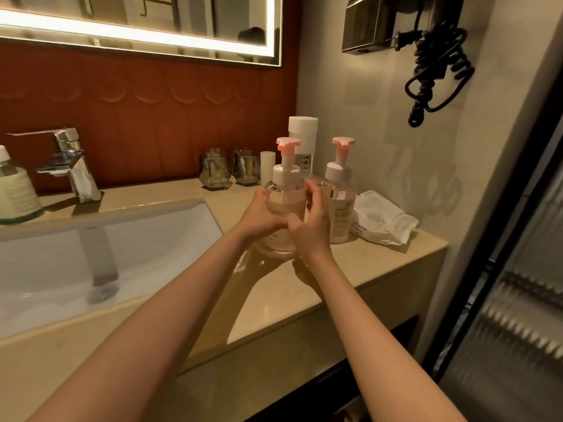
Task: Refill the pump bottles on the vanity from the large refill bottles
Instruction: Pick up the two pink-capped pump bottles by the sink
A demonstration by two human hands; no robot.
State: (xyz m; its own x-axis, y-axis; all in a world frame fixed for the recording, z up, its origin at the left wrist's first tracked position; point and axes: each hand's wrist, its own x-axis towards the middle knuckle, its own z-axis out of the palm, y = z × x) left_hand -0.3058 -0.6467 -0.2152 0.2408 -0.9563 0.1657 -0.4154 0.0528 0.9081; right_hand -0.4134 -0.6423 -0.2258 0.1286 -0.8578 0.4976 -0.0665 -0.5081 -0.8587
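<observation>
Head view: left hand point(262, 214) and right hand point(307, 226) clasped round nearer pump bottle point(285, 205) toward counter's point(274, 300) right end; risk: right hand knocking second pump bottle point(339, 205) just beside.

**A warm-lit bathroom corner in front of me**

Above me hangs a mirror point(137, 13), its edge a glowing strip of light point(152, 35) that tints everything amber. Below it I see a red-brown wall panel point(137, 111) with a scalloped relief. The beige stone vanity top point(350, 284) runs into the corner, with a white basin point(137, 245) sunk into it and a chrome tap point(70, 159) behind. On the pale side wall point(365, 117) a dark box point(365, 22) carries a coiled black cord point(438, 71). Ribbed glass point(502, 330) stands at my far right.
</observation>
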